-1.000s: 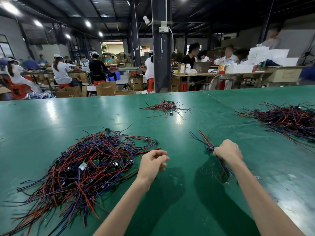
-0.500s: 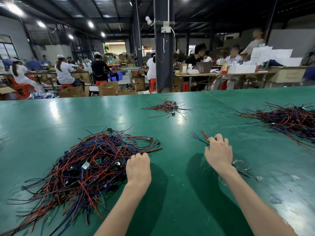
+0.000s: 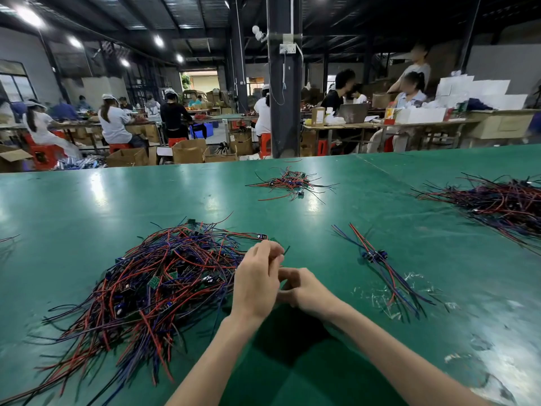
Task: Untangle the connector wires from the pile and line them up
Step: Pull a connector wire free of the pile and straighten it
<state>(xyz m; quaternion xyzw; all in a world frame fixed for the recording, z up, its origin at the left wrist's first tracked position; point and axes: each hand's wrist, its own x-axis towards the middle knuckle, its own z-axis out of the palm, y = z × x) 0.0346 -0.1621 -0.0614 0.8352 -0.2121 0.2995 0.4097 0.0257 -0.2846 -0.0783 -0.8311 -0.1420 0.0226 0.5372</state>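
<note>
Hands touching at the right edge of the pile [image 3: 152, 276]
Left hand [image 3: 256, 284] and right hand [image 3: 307, 291] are curling their fingers together; I cannot tell whether they are pinching a wire. The lined-up wires [image 3: 380, 265], running near-to-far, are lying nearer the right hand.

dim hall under bright ceiling lamps [image 3: 29, 16], white glare on the green table [image 3: 96, 187], wide-angle edges bowed.

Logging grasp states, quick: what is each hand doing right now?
Left hand: fingers curled, pinching a wire at the edge of the pile.
Right hand: fingers curled, partly behind the left; whether it holds anything cannot be told.
</note>
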